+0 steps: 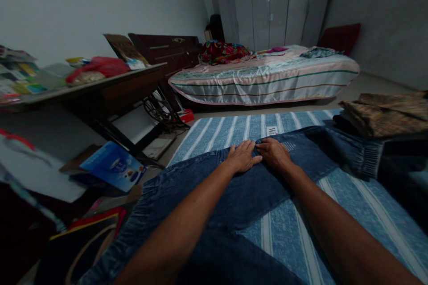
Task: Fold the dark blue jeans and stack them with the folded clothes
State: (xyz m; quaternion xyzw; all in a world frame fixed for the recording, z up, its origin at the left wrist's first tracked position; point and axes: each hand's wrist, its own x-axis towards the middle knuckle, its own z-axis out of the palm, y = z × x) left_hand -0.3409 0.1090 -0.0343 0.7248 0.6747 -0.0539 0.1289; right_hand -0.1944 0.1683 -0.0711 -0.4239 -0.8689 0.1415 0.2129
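A pair of dark blue jeans (197, 187) lies spread across a blue-and-white striped sheet (214, 136). Its gathered elastic waistband is at the lower left, and one leg runs to the right, ending in a gathered cuff. My left hand (243, 156) rests palm down near the upper edge of that leg, fingers stretched out. Close beside it, my right hand (274, 153) lies on the same leg, fingers slightly bent and pointing left. The fingertips of the two hands are almost touching. My right thumb is mostly hidden. Below my forearms, the other leg partly folds towards me.
Folded clothes, with a brown plaid piece (388, 113) on top, are stacked at the right. At the left stands a cluttered sewing-machine table (133, 73) with a blue box (115, 167) below. Another bed (264, 80) and a wardrobe (261, 4) are at the back.
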